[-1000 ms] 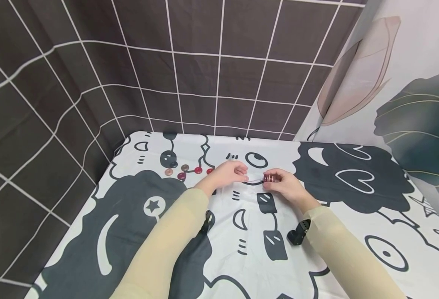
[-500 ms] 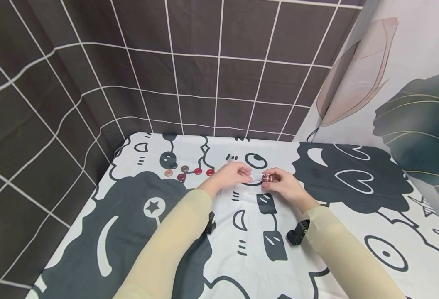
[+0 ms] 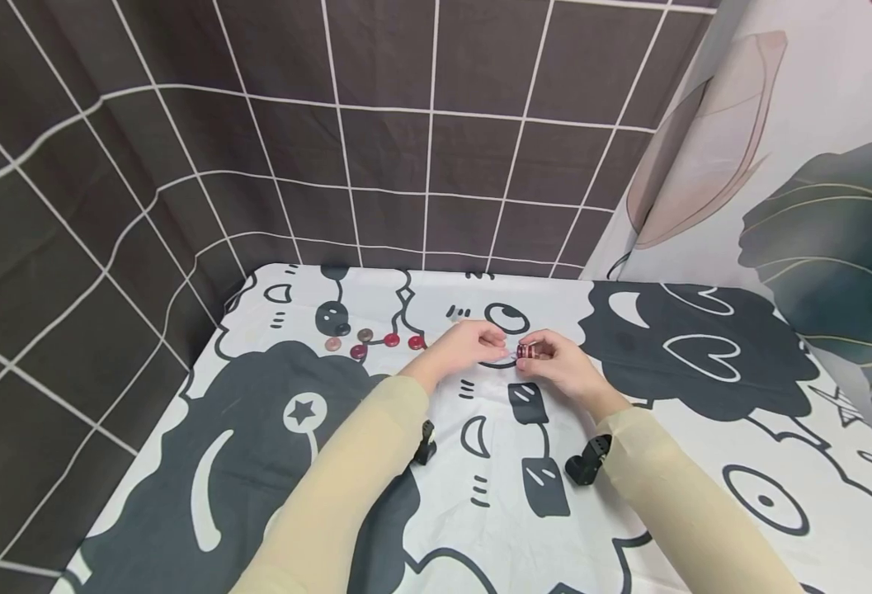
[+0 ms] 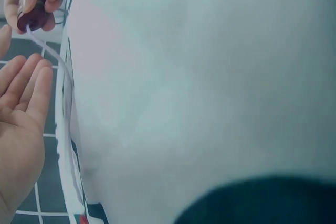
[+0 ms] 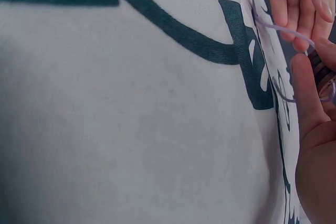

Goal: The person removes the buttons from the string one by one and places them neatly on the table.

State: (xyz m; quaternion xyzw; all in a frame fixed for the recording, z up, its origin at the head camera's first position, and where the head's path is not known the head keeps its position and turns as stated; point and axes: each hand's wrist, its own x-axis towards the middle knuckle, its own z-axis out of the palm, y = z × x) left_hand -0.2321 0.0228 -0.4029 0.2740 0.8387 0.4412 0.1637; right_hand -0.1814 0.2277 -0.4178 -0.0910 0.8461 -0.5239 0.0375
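Observation:
My right hand (image 3: pixel 567 370) pinches a short stack of dark red and pinkish round buttons (image 3: pixel 525 351) between thumb and fingers. A thin pale lavender cord (image 4: pixel 67 93) runs out of the stack's face in the left wrist view and trails down past the other hand. Close to the left of the stack is my left hand (image 3: pixel 459 346). Its fingers (image 4: pixel 39 90) are nearly straight with the palm turned up, beside the cord and not curled round it. In the right wrist view, cord also shows at the stack's near end, partly covered by the right hand.
Left of the hands lie loose round buttons: a pinkish one (image 3: pixel 333 343), a brown one (image 3: pixel 365 335), a dark red one (image 3: pixel 358 351) and red ones (image 3: pixel 392 339). A black-and-white cartoon cloth (image 3: pixel 480 528) covers the table; a dark grid curtain (image 3: pixel 391 148) hangs behind.
My left hand has moved slightly right, closer to the stack. The right hand still holds the buttons, almost in the same place.

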